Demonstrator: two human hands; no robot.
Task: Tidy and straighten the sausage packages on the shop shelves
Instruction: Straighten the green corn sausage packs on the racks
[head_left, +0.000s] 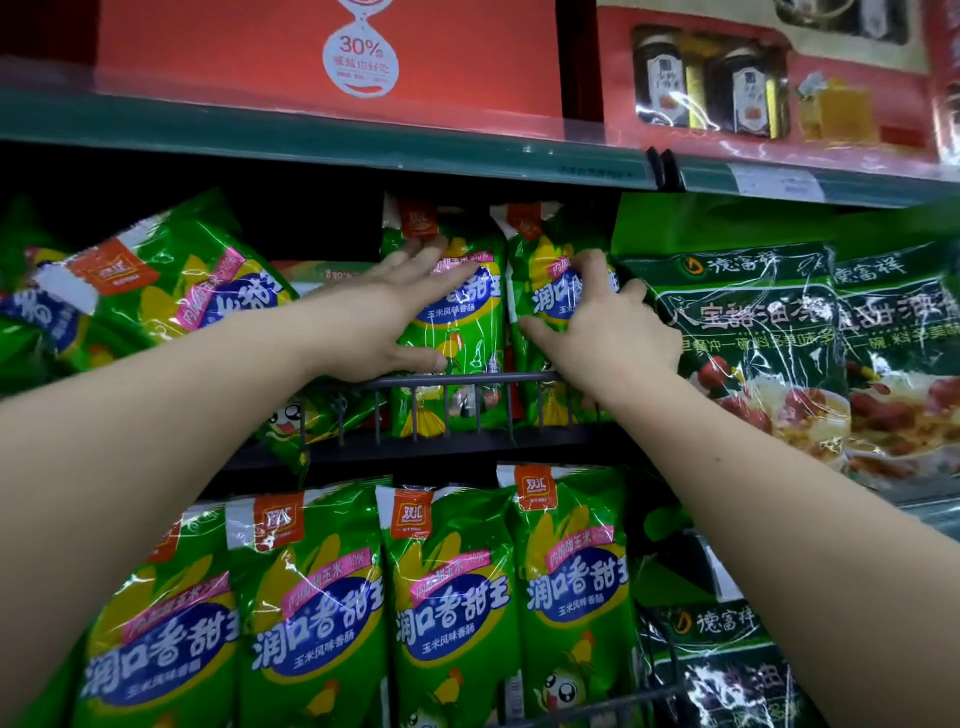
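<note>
Bare forearms, left hand fingers spread flat, right hand fingers curled on 2 upright sausage packages behind wire shelf rail.

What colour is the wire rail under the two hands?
Dark grey, nearly black, wire rail; the head view, the only one, shows it.

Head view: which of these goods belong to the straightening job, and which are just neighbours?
In the job:
left hand, flat on an upright sausage pack
right hand, gripping the next pack
tilted packs
lower row

Neighbours:
dark green bags
red boxes
</note>
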